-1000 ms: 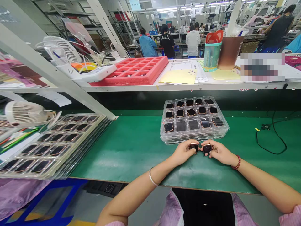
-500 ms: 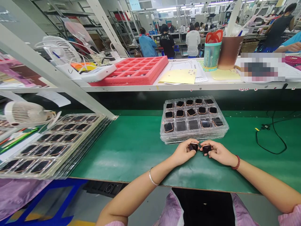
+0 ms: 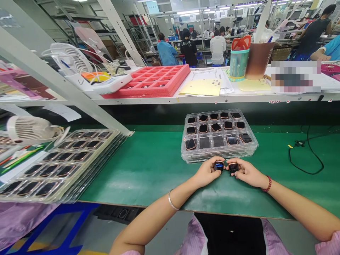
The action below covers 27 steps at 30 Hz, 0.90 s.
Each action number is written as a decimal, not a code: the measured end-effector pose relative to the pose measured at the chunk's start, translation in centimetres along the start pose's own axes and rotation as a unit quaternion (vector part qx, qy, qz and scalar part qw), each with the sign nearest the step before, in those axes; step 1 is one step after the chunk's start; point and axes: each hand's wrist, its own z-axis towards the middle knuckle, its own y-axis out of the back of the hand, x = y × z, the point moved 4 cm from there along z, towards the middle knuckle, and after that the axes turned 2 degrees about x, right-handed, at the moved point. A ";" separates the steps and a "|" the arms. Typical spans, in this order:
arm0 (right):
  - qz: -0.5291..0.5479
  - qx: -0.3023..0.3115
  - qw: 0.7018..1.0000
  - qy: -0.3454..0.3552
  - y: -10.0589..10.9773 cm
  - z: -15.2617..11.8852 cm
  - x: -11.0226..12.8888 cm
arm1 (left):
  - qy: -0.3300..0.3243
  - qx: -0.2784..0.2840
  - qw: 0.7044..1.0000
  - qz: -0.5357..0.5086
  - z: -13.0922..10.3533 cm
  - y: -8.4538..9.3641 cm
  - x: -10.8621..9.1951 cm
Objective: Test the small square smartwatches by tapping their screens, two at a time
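Observation:
Between the fingers and thumb of my left hand (image 3: 208, 172) is a smartwatch body (image 3: 219, 165) without a strap, its screen lit with blue. My right hand (image 3: 247, 171) grips a second smartwatch body (image 3: 233, 168), whose screen looks mostly dark. Both hands are side by side, just above the green bench near its front edge. Right behind them lies a stack of clear plastic trays (image 3: 219, 154). Its top tray holds several watch bodies in rows, and two pockets in the front row have no watch.
To the left, another stack of trays (image 3: 106, 148) full of watch bodies stands beside a white fan (image 3: 29, 130). A shelf edge (image 3: 202, 100) runs across the back, carrying a red foam tray (image 3: 159, 79) and cups. A black cable (image 3: 305, 172) lies at right.
The watch screen in my left hand has gone from dark to lit blue. The right-hand watch now shows faint marks on its screen. Both hands have stayed in place.

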 end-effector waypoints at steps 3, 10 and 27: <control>0.065 0.002 0.998 -0.010 0.3 0.0 0.0 | 0.004 0.022 0.998 -0.064 0.0 0.0 -0.2; 0.259 0.013 0.963 -0.079 1.2 -0.7 0.8 | 0.061 0.127 0.958 -0.248 -0.2 0.2 -0.3; 0.421 -0.009 0.898 -0.129 1.1 0.3 -1.1 | 0.145 0.140 0.919 -0.338 0.5 0.3 1.4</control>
